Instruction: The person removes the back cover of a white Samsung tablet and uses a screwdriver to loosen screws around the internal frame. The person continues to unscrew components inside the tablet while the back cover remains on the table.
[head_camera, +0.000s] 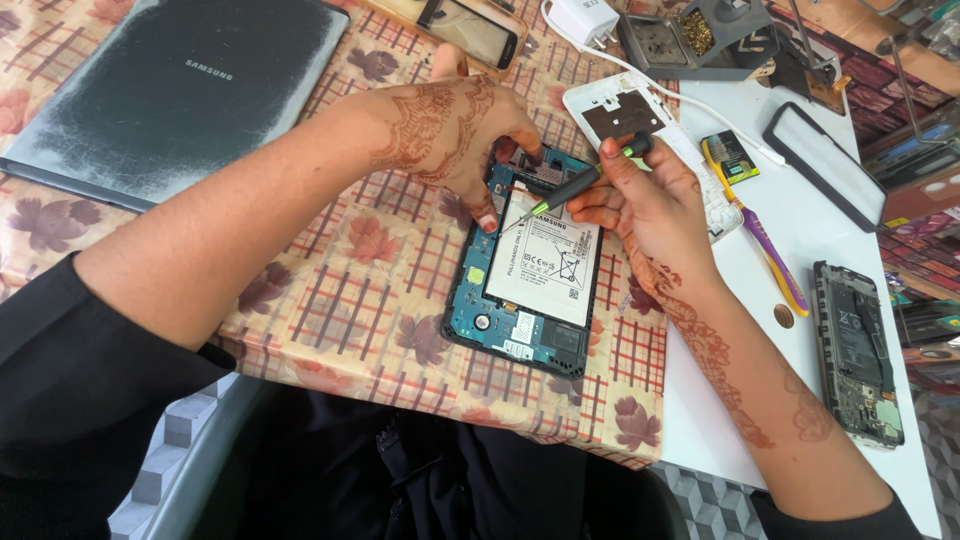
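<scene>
We noted a dark tablet (175, 90) at far left. Our left hand (455, 135) pressed fingertips on the opened phone (525, 265), which lay on the patterned cloth (350, 300). Our right hand (640, 200) gripped a screwdriver (580, 182), tip at the battery's top edge. A purple toothbrush (760, 240) lay rightward.

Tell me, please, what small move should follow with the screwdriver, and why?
Probably turn it in place: the right hand holds the screwdriver with its tip down at the battery's top edge, while the left hand steadies the open phone.
</scene>
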